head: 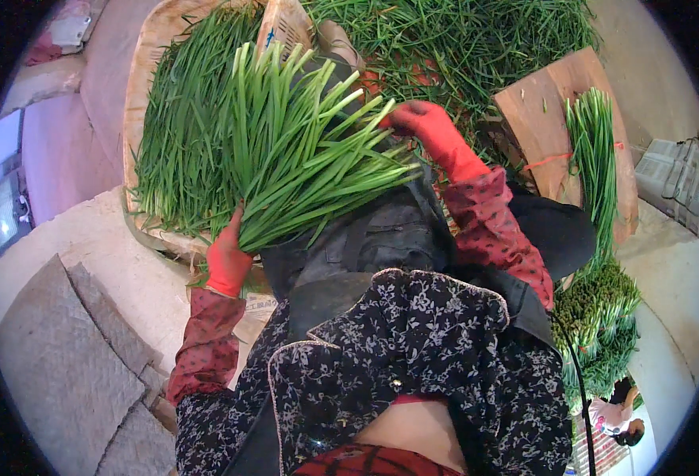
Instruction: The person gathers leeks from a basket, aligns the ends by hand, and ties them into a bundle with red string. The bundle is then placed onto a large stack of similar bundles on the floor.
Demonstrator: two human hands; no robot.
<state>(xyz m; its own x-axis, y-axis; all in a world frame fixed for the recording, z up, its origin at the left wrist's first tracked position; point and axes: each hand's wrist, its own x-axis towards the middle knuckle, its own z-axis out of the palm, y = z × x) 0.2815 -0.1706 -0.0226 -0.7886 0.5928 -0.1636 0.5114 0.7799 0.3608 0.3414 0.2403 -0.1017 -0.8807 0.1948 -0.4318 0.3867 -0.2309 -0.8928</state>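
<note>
My left hand [229,259], in a red rubber glove, grips the leafy end of a fanned bunch of garlic chives [307,149]. The pale cut ends spread up and to the right. At those ends is my right hand [412,119], also gloved in red, its fingertips touching one or more stalks at the bunch's right side; its exact hold is unclear. Behind the bunch, many more chives [188,131] fill a worn plastic crate [135,113] at upper left.
Loose greens [474,35] are heaped at the top. A wooden board [540,107] at right carries a chive bundle [593,154] and a red band. Tied bundles [605,321] stand lower right, near another person [614,416]. Grey mats [63,357] lie lower left.
</note>
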